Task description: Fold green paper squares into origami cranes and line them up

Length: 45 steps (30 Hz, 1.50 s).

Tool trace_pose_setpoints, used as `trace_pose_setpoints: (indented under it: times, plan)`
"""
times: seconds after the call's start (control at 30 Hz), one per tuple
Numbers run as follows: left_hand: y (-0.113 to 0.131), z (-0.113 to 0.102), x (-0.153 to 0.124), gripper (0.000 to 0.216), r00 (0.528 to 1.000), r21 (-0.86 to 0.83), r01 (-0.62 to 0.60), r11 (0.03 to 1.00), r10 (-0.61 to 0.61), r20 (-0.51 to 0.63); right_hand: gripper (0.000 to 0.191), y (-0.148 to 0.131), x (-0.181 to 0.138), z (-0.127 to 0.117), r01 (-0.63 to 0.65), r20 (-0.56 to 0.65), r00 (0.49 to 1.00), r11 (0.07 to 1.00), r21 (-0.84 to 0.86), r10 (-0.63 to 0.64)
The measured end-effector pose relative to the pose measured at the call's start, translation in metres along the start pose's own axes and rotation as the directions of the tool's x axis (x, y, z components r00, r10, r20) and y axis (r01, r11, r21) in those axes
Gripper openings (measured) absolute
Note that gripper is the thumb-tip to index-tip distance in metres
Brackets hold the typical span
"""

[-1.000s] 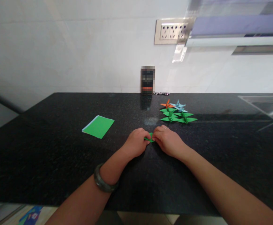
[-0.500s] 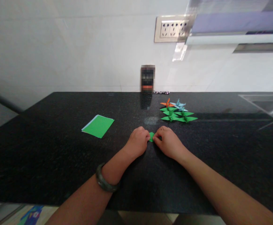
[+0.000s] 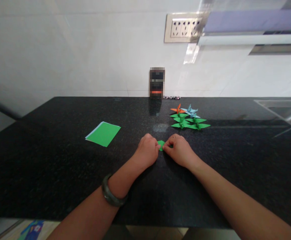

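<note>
Between my two hands a small folded piece of green paper [image 3: 161, 145] lies on the black countertop [image 3: 140, 203]. My left hand [image 3: 148, 150] has its fingers closed on the paper's left side, with a bracelet on that wrist. Pinching the right side is my right hand [image 3: 179, 149], thumb and forefinger together. Much of the paper is hidden by the fingers. Beyond my right hand stand several folded paper cranes: green ones [image 3: 182, 124], an orange one [image 3: 178, 109] and light blue ones [image 3: 189, 109].
To the left lies a stack of square paper [image 3: 104, 134], green on top with pale blue beneath. A blurred-out phone-like object [image 3: 157, 83] leans on the wall, a beaded strap [image 3: 172, 98] beside it. A socket panel [image 3: 184, 28] is on the wall. A sink edge [image 3: 275, 111] shows at right.
Both hands stay in nearly the same place, with the fingers shifting slightly on the green paper. The whole view has tilted a little.
</note>
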<state>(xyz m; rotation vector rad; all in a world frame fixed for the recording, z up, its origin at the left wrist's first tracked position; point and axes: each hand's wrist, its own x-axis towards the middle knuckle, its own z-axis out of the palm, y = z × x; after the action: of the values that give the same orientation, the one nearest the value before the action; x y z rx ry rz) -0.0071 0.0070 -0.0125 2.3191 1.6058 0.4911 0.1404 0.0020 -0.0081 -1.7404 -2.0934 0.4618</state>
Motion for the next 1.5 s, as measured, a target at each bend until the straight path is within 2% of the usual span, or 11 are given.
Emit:
trace_pose_setpoints:
  times: [0.43, 0.67, 0.77, 0.83, 0.9, 0.93, 1.0, 1.1, 1.27, 1.5]
  plan:
    - [0.003, -0.001, -0.001, 0.017, 0.999, 0.057, 0.036, 0.998, -0.038, 0.023, 0.019, 0.001, 0.002, 0.005, -0.041, -0.040, 0.998, 0.999, -0.035, 0.040]
    - [0.001, -0.001, -0.003, 0.005, 0.997, -0.003, 0.079, 0.997, -0.079, -0.003, 0.014, 0.004, 0.001, 0.005, -0.030, -0.029, 0.999, 1.000, -0.006, 0.030]
    - [-0.001, -0.002, -0.002, 0.004, 0.997, -0.030, 0.083, 0.996, -0.083, 0.001, 0.005, 0.010, -0.001, 0.000, 0.087, -0.001, 0.996, 0.995, 0.049, -0.087]
    - [-0.001, -0.003, -0.002, 0.004, 0.997, -0.041, 0.080, 0.996, -0.081, -0.003, 0.019, 0.012, -0.002, -0.007, 0.261, -0.015, 0.965, 0.964, 0.046, -0.261]
    - [-0.002, -0.004, -0.002, 0.005, 0.997, -0.048, 0.078, 0.996, -0.079, -0.009, 0.022, 0.010, -0.005, -0.016, 0.404, -0.003, 0.914, 0.909, -0.104, -0.407]
    - [-0.002, -0.004, -0.001, 0.005, 0.997, -0.051, 0.078, 0.996, -0.078, -0.009, 0.023, 0.008, -0.006, -0.020, 0.426, 0.026, 0.903, 0.886, -0.181, -0.429]
    - [-0.003, -0.004, -0.001, 0.006, 0.997, -0.055, 0.075, 0.996, -0.076, -0.008, 0.025, 0.003, -0.009, -0.024, 0.463, 0.107, 0.886, 0.842, -0.278, -0.452]
    - [-0.004, -0.004, -0.001, 0.006, 0.998, -0.053, 0.069, 0.996, -0.070, -0.008, 0.026, -0.003, -0.012, -0.024, 0.489, 0.205, 0.872, 0.812, -0.319, -0.445]
    - [-0.004, -0.004, 0.000, 0.006, 0.998, -0.048, 0.067, 0.997, -0.068, -0.016, 0.028, 0.001, -0.008, -0.021, 0.424, 0.244, 0.899, 0.863, -0.276, -0.364]
    - [-0.008, -0.010, 0.002, 0.006, 0.998, -0.097, 0.067, 0.993, -0.067, -0.001, 0.033, 0.018, -0.011, -0.030, 0.514, 0.287, 0.843, 0.839, -0.178, -0.456]
